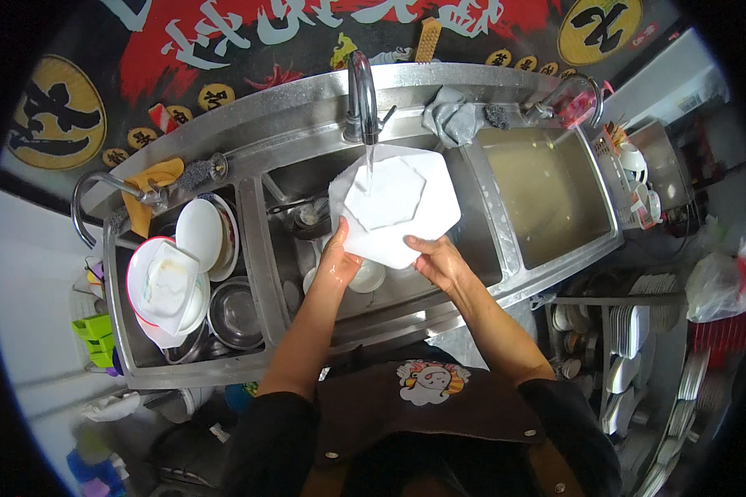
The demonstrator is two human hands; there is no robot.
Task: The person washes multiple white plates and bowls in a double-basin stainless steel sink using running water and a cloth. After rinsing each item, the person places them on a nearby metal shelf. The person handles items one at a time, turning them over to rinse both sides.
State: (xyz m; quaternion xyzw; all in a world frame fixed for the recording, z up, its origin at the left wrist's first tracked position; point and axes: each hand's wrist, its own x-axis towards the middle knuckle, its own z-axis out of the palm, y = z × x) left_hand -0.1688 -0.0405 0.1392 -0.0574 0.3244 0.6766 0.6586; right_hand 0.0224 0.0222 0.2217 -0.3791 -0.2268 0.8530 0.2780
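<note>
Over the middle basin (472,242) of a stainless steel sink, both my hands hold a white hexagonal plate (435,211) by its near rim. My left hand (339,258) grips the left side, thumb on top. My right hand (435,258) has the right side, its thumb also over the rim. Water from the chrome faucet (363,93) runs onto the plate's flat middle. Below the plate, a white bowl (368,278) and a dark-handled utensil (289,206) show in part; the plate and my hands hide the rest.
The left basin holds stacked dishes, including a white oval plate (199,236) and a metal bowl (236,314). Cloudy water (534,192) stands in the right basin. A grey cloth (452,118) and a steel scourer (496,116) lie on the back ledge. Racked plates (630,329) stand at lower right.
</note>
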